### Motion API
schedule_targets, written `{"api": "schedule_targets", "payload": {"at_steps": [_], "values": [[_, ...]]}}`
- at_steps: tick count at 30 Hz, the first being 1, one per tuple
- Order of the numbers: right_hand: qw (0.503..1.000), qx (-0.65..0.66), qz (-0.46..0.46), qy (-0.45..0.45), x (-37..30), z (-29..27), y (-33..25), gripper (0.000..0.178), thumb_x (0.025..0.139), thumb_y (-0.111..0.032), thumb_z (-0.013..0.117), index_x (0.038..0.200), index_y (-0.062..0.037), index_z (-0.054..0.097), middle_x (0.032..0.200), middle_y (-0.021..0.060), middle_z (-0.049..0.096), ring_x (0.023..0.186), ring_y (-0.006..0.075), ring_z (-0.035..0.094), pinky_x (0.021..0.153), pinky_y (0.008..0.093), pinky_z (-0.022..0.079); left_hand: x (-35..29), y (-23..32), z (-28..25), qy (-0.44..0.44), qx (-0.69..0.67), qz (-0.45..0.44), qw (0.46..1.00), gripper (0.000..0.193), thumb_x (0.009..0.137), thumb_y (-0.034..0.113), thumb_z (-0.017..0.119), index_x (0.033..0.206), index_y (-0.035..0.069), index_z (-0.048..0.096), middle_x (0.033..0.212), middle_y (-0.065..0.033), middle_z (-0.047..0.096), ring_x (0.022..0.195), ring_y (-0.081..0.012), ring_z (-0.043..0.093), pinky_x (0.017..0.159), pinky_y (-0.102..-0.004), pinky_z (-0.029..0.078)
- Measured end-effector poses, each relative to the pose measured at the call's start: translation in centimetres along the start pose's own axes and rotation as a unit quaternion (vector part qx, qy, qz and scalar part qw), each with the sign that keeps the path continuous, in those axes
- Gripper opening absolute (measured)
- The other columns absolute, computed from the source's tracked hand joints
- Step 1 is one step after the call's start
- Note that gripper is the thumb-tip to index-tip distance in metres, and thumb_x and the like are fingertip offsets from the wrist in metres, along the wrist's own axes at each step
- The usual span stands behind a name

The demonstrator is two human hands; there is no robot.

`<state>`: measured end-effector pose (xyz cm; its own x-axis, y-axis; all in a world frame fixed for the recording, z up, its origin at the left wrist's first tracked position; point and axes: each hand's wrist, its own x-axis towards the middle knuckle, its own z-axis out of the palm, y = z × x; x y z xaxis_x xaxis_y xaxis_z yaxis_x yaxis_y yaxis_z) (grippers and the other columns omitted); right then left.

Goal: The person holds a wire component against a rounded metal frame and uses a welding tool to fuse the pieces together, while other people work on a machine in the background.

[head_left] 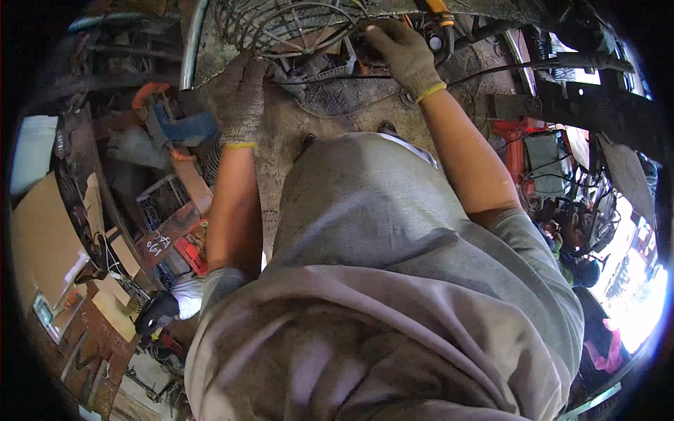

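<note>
A round frame of bent metal wire (295,55), with rings and spokes like a cage or basket, is at the top middle. My left hand (242,102), in a dirty knitted work glove with a yellow cuff, is at its near left rim. Those fingers look closed on the wire, though the dark glove blurs into the shadow. My right hand (406,56), gloved alike, is at the frame's right side. Its fingers are bent around the edge there, and their tips are partly hidden. Just right of this hand is an orange-yellow tool handle (439,8).
A metal pipe (194,45) stands at the upper left. A black cable (505,68) runs rightward from the frame. On the left are a blue and orange clamp-like tool (186,128), a red crate (191,254) and cardboard (49,224). A red-framed machine (516,151) stands at the right.
</note>
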<state>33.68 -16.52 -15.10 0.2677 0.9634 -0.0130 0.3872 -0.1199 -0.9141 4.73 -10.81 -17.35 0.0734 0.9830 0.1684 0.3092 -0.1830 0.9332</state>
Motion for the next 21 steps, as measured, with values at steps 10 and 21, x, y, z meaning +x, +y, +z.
{"api": "schedule_targets", "payload": {"at_steps": [10, 21], "values": [[0.994, -0.098, -0.017, 0.039, 0.2, 1.1, -1.2, 0.043, 0.086, -0.051, 0.064, 0.110, -0.0164, 0.073, 0.102, 0.0143, 0.072, 0.099, 0.0334, 0.068, 0.088, 0.0406, 0.052, 0.3, 1.5, -0.5, -0.038, -0.001, -0.036, 0.999, 0.030, 0.090, 0.027, 0.068, 0.106, 0.003, 0.072, 0.100, -0.0138, 0.073, 0.090, -0.0234, 0.068, 0.083, -0.0349, 0.051], [0.991, -0.128, -0.007, 0.032, 0.6, 1.2, -1.5, 0.043, 0.086, -0.051, 0.064, 0.104, -0.0134, 0.074, 0.098, 0.0155, 0.072, 0.095, 0.0347, 0.068, 0.084, 0.0420, 0.052, 0.6, -1.7, -1.1, -0.036, 0.067, 0.064, 0.995, 0.033, 0.093, 0.024, 0.068, 0.114, -0.001, 0.068, 0.100, -0.0122, 0.072, 0.089, -0.0208, 0.069, 0.079, -0.0332, 0.054]]}}
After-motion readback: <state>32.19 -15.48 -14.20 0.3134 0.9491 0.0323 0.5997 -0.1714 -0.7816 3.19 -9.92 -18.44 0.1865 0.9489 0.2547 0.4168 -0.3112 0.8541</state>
